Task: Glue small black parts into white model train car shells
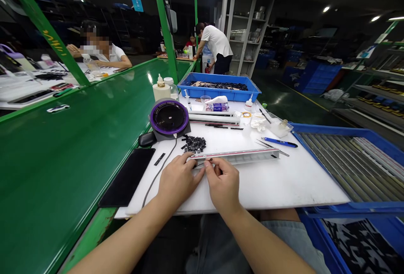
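A long white rail (236, 155) with a red line along its edge lies across the white work board in front of me. My left hand (178, 177) grips the rail's left end, fingers over the top and thumb at the near side. Close beside it, my right hand (223, 181) is pinched against the rail's near face on a small dark piece (211, 160), mostly hidden by the fingertips. Just behind the left hand is a pile of small black pieces (195, 143). A single black strip (159, 159) lies to the left.
A round purple-rimmed device (169, 117) stands back left, its cable crossing the board. Tweezers (265, 143) and a blue pen-like tool (279, 142) lie right. Blue trays (217, 93) sit behind and at right, one holding rails (344, 164). Co-workers are farther back.
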Motion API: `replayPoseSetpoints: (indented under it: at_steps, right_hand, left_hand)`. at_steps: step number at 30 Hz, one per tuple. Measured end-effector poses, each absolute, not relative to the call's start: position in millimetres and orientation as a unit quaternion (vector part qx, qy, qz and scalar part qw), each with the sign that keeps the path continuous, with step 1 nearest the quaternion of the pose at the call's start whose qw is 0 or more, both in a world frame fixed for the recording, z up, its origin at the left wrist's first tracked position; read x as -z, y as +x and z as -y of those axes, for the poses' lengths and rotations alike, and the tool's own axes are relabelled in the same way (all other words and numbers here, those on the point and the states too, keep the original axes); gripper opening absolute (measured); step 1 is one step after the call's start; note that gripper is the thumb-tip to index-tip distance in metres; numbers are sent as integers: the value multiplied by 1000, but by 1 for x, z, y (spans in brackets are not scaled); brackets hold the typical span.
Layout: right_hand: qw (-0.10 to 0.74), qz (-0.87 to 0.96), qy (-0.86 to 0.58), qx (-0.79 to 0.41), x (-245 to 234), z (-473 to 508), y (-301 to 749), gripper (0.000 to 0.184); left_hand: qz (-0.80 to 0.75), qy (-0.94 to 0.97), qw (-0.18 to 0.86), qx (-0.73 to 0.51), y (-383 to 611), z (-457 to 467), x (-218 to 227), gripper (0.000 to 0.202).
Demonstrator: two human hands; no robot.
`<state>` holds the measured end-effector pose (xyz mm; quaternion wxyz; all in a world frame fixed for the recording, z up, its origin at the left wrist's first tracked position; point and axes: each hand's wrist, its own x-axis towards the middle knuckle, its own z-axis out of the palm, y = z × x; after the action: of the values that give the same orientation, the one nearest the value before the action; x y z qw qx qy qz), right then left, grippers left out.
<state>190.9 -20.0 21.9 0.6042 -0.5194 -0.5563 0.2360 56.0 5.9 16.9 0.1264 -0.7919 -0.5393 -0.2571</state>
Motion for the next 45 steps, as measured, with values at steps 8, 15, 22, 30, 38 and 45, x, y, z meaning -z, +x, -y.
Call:
replayPoseSetpoints:
  at_steps: [8,15,22,30,38,45]
  right_hand:
    - [623,559,-504,-212,-30,23,191,16]
    - [678,567,-465,49,-83,8,301,8]
    - [580,471,-653,120,-100,-73,459,24]
    - [508,503,-691,108,-77,-109,482,35]
    - [462,598,-653,54,-54,-69,446,39]
    - [280,828,-470,121,-16,-8,396,53]
  left_hand:
    - [534,-792,155,251,54,-10,-12,32]
    - [517,-796,175,262,53,-13,-13,33]
    - [507,-802,175,264,51,-15,-13,34]
    - [510,-805,165,255,50,-16,-12,34]
    - [526,-803,144,241,48,-16,-11,37]
    - [542,-798,133,229,51,-14,-14,39]
